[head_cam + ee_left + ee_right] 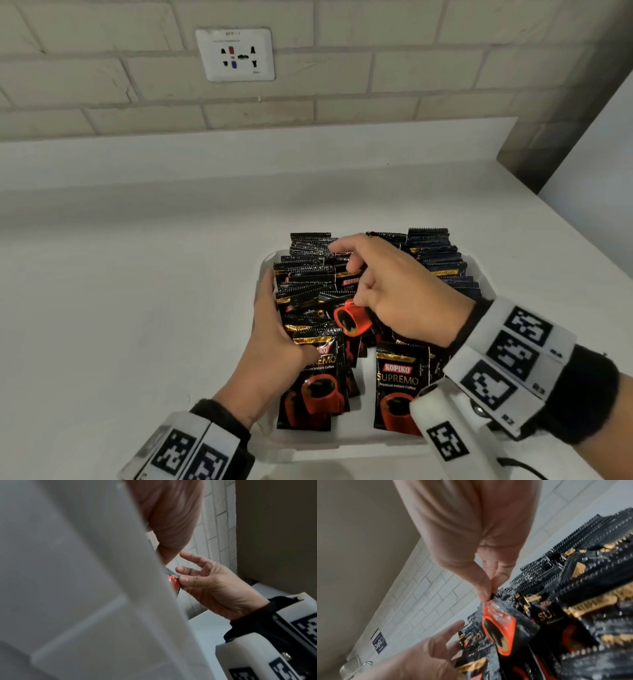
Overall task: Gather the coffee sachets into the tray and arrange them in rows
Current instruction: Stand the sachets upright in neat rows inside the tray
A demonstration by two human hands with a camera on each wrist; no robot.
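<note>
Pinching one sachet [351, 317] by its corner between thumb and forefinger, the right hand [399, 294] holds it tilted over the middle of the tray [346, 442], its other fingers spread loose. The left hand [274, 339] lies with straight fingers flat against the left side of the sachets [308, 274], its thumb resting on the front one, gripping nothing. Those sachets stand on edge in rough rows: two leaning rows toward the wall, with several looser ones tipped forward at the near end. The white tray sits on the white table [137, 274], nearer its front edge. On the brick wall beyond is a socket [235, 54].
</note>
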